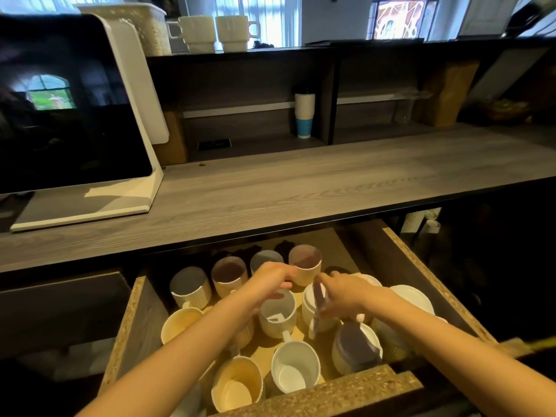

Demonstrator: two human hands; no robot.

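At the far left a dark touchscreen (69, 97) on a white stand is cut off by the frame edge, and its glass shows only reflections. Behind it a white perforated basket (141, 22) and two cream mugs (198, 33) stand on the top shelf. Below, an open chipboard drawer (325, 392) sits under the grey wood-grain tabletop (301, 182), packed with mugs standing mouth up. Its back edge lies in the tabletop's shadow, where a few dark shapes cannot be made out. The left forearm covers part of a pale yellow mug (177, 325) and most of a ribbed one beside it. The left hand (270, 279) reaches over a white mug (278, 314) to the tan mug (307, 266), which stands upright in the back row near the middle of the drawer. Its grip is half curled, fingertips at the mug's wall and thumb lower down, but I cannot tell whether it has truly closed on the mug. Straight above, on the low shelf, stands a stack of paper cups (304, 115), the lowest one blue. Just right of the tan mug, the right hand (346, 294) hangs over another white mug, its grip pinching a thin dark strip (318, 296) too blurred to identify. Below the right wrist stands a dark-lined mug (356, 349), and white saucers (413, 296) lie partly hidden behind the forearm at the drawer's right side. Farther right are a stained-glass window (400, 16) at the top, a brown wooden block (448, 91) on the shelf, and pale stacked things (416, 221) half lost in the dark under the tabletop.
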